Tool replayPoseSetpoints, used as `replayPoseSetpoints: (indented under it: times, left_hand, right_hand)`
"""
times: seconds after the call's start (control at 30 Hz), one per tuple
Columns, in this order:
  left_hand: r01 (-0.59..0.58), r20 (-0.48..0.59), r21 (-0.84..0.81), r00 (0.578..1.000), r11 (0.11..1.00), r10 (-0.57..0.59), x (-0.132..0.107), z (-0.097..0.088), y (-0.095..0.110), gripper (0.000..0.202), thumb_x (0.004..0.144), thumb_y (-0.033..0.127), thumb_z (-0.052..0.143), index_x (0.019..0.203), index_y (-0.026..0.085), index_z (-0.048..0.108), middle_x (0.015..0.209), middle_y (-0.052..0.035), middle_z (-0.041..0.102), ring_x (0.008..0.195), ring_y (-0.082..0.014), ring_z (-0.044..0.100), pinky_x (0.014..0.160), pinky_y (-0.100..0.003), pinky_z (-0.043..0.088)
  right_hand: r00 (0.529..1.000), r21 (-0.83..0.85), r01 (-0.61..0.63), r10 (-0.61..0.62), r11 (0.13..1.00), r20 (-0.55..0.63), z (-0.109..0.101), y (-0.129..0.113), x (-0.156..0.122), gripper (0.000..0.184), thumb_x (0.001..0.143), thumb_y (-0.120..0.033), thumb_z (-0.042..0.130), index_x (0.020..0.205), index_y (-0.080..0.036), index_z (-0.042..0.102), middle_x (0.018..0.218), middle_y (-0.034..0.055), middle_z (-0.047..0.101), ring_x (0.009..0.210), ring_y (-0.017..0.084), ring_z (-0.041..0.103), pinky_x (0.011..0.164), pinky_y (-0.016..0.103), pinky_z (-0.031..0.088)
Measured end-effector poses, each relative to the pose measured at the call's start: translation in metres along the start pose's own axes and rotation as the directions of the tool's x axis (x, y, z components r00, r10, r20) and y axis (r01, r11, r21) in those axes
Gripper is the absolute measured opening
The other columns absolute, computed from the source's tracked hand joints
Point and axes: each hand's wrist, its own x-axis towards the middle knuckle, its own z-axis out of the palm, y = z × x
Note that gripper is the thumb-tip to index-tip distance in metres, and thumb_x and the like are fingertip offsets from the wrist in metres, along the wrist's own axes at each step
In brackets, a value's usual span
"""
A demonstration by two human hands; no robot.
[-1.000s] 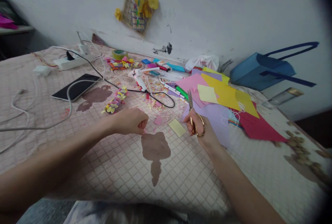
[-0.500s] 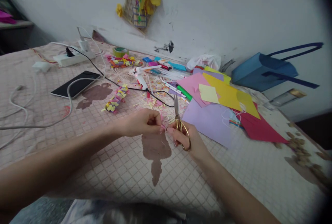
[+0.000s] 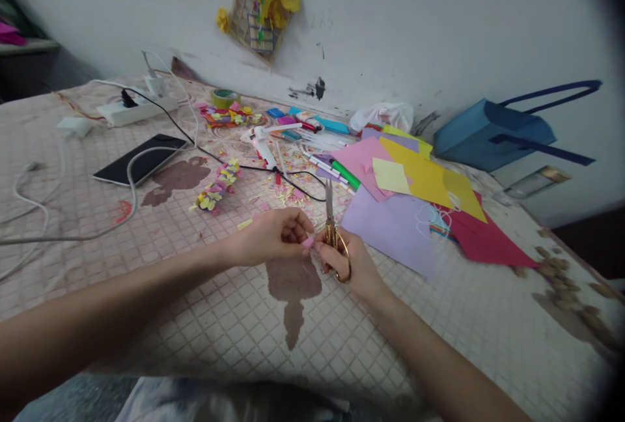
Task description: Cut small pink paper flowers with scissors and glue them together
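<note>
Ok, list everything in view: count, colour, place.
Wall hanging: one, tan and yellow, on wall
Bag: one, blue, back right
Container: one, clear, far right
Power strip: one, white, back left
Cables: several, white and black, left to centre
Tablet: one, black, left
Tape roll: one, green, back
Small clutter: several, mixed, back
Glue gun: one, white, centre
Paper-covered strip: one, multicoloured, left of centre
Thick marker: one, green, right of centre
Paper sheets: several, purple, pink, yellow, red, right
Paper scraps: many, mixed, centre
Tablecloth: one, pale, underneath
Scissors: one, gold-handled, centre
Paper bit: one, pink, centre
Left hand: one, bare, at paper bit
Right hand: one, bare, holding scissors
</note>
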Motion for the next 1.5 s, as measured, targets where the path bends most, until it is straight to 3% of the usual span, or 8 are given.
replayPoseSetpoints:
  times: [0.2, 0.33, 0.6, 0.77, 0.93, 1.13, 1.5]
  left_hand:
    - [0.249, 0.023, -0.080, 0.969, 0.965, -0.248, 0.000, 0.001, 0.009, 0.018, 0.077, 0.029, 0.057, 0.073, 0.012, 0.055, 0.066, -0.0006, 0.062, 0.057, -0.0076, 0.057, 0.054, -0.019, 0.043]
    - [0.315, 0.017, -0.165, 0.948, 0.935, -0.317, 0.001, 0.001, 0.013, 0.024, 0.082, 0.033, 0.051, 0.073, 0.011, 0.055, 0.071, -0.0031, 0.065, 0.056, -0.0070, 0.058, 0.054, -0.018, 0.043]
    - [0.202, -0.037, -0.124, 0.977, 0.972, -0.208, 0.001, 0.003, 0.004, 0.020, 0.072, 0.030, 0.063, 0.076, 0.012, 0.055, 0.066, -0.0005, 0.061, 0.058, -0.0086, 0.057, 0.054, -0.020, 0.043]
    - [0.097, -0.055, 0.020, 0.994, 0.995, -0.096, 0.001, 0.000, 0.000, 0.016, 0.075, 0.029, 0.059, 0.075, 0.013, 0.056, 0.057, 0.0032, 0.054, 0.051, -0.0068, 0.048, 0.049, -0.019, 0.038]
    - [0.023, -0.040, 0.154, 0.999, 0.988, -0.017, 0.000, -0.001, -0.002, 0.015, 0.075, 0.028, 0.057, 0.076, 0.013, 0.058, 0.065, 0.0006, 0.057, 0.058, -0.0083, 0.049, 0.053, -0.019, 0.037]
    - [0.107, -0.094, 0.081, 0.991, 0.991, -0.100, 0.000, 0.000, 0.005, 0.017, 0.077, 0.030, 0.054, 0.074, 0.013, 0.058, 0.060, 0.0021, 0.053, 0.053, -0.0071, 0.047, 0.049, -0.019, 0.035]
    - [0.275, -0.065, -0.266, 0.951, 0.924, -0.302, 0.001, 0.008, 0.004, 0.022, 0.074, 0.035, 0.061, 0.069, 0.014, 0.057, 0.060, 0.0015, 0.058, 0.054, -0.0062, 0.051, 0.053, -0.018, 0.038]
  right_hand:
    - [0.999, 0.038, 0.051, -0.051, 0.998, -0.011, -0.001, 0.004, 0.000, 0.012, 0.077, -0.026, 0.053, 0.071, -0.016, 0.054, 0.052, -0.0050, 0.048, 0.044, 0.007, 0.043, 0.043, 0.018, 0.036]
    - [0.996, 0.050, 0.076, -0.074, 0.996, -0.044, -0.001, 0.008, 0.001, 0.014, 0.078, -0.027, 0.053, 0.069, -0.016, 0.054, 0.051, -0.0052, 0.046, 0.044, 0.007, 0.043, 0.043, 0.018, 0.036]
    - [0.999, 0.079, 0.045, -0.043, 0.996, -0.025, -0.001, 0.012, 0.002, 0.015, 0.078, -0.030, 0.053, 0.072, -0.016, 0.054, 0.051, -0.0052, 0.047, 0.043, 0.008, 0.044, 0.043, 0.019, 0.035]
    - [0.999, 0.085, 0.027, -0.029, 0.996, 0.023, -0.002, 0.011, 0.002, 0.017, 0.078, -0.033, 0.054, 0.072, -0.016, 0.053, 0.050, -0.0062, 0.045, 0.042, 0.007, 0.042, 0.041, 0.019, 0.033]
    - [0.999, 0.010, 0.023, -0.023, 1.000, 0.035, -0.006, 0.009, 0.003, 0.013, 0.077, -0.028, 0.054, 0.072, -0.016, 0.053, 0.051, -0.0057, 0.046, 0.043, 0.007, 0.043, 0.042, 0.019, 0.033]
    - [0.999, -0.017, 0.015, -0.015, 1.000, 0.049, -0.006, 0.008, 0.003, 0.007, 0.073, -0.022, 0.053, 0.070, -0.015, 0.054, 0.051, -0.0057, 0.046, 0.044, 0.007, 0.044, 0.042, 0.018, 0.035]
    - [0.998, 0.003, 0.055, -0.055, 0.998, -0.011, -0.003, 0.002, 0.001, 0.012, 0.077, -0.024, 0.051, 0.068, -0.016, 0.052, 0.050, -0.0056, 0.045, 0.044, 0.007, 0.042, 0.043, 0.017, 0.034]
